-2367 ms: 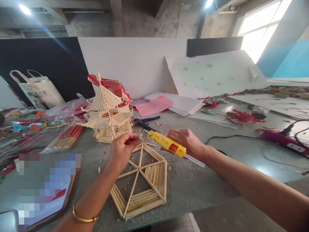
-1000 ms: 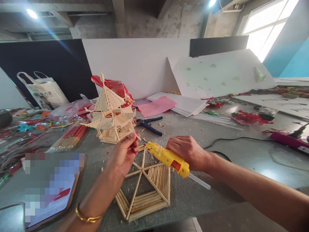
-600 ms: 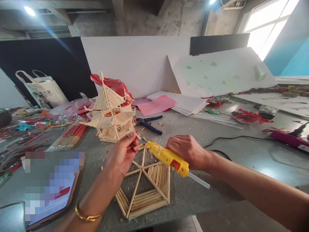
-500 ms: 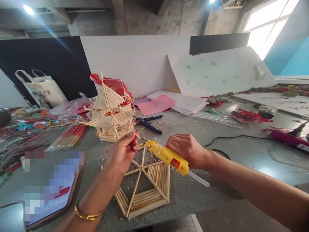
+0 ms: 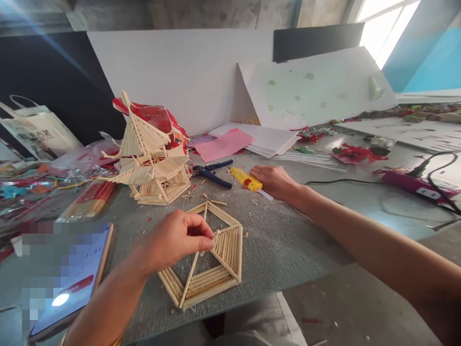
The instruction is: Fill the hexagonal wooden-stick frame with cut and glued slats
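Observation:
My left hand (image 5: pixel 180 240) is over the middle of a hexagonal wooden-stick frame (image 5: pixel 212 291), thumb and fingertips pinched. A short wooden stick is between them, mostly hidden by the fingers. The frame lies flat, with spokes meeting at its centre; rows of sticks fill some of its sections. Farther off to the right, my right hand (image 5: pixel 275 181) is closed around a yellow hot glue gun (image 5: pixel 248 180), low over the table. A clear glue stick (image 5: pixel 265 194) pokes out of its back end. Behind the frame stands a tiered stick pagoda (image 5: pixel 151 158).
Dark blue cutters (image 5: pixel 214 175) lie beside the pagoda. A phone (image 5: pixel 77 283) rests at the left near a packet of sticks (image 5: pixel 88 199). Pink paper (image 5: pixel 225 144) and white sheets (image 5: pixel 268 139) lie behind. A black cord (image 5: pixel 345 181) runs to a purple power strip (image 5: pixel 414 185).
My left hand has brought the short stick down to the frame's centre. My right hand has drawn the glue gun away from it, farther back and lower. The view has shifted somewhat.

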The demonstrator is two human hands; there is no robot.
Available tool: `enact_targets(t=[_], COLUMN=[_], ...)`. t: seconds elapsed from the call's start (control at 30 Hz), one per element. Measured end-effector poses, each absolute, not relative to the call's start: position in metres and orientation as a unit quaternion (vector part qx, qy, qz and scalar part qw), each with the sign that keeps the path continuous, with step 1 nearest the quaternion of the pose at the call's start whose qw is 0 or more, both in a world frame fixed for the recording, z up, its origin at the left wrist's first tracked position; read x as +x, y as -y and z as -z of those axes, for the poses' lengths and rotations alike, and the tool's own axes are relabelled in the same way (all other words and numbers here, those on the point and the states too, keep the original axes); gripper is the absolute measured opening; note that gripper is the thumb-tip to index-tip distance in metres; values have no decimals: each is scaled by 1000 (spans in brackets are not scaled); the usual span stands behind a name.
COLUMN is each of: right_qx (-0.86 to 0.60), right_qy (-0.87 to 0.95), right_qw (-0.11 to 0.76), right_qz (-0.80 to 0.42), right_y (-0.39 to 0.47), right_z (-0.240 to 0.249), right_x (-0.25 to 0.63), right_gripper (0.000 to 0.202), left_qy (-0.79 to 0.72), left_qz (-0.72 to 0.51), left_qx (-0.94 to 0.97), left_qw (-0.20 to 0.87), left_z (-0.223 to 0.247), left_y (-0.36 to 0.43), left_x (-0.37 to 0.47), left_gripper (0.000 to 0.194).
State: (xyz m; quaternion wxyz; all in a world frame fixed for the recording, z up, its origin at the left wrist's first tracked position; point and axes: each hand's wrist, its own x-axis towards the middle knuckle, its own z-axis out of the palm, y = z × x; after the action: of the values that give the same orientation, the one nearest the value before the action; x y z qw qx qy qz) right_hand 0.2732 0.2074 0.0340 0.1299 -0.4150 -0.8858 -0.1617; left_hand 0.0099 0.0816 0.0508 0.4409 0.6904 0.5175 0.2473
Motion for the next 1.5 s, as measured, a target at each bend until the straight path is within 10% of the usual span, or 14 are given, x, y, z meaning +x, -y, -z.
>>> enact_targets(t=[1.5], right_qx=[-369], right_qy=[923], right_qw=[66], right_qz=[87], right_y=[-224], right_z=[-24], right_x=[277], right_gripper=[47], left_qy=[-514], left_qz=[-13], left_qx=[786], left_qw=[343], left_z=[-37], left_y=[-72], left_x=[12], left_gripper=[14])
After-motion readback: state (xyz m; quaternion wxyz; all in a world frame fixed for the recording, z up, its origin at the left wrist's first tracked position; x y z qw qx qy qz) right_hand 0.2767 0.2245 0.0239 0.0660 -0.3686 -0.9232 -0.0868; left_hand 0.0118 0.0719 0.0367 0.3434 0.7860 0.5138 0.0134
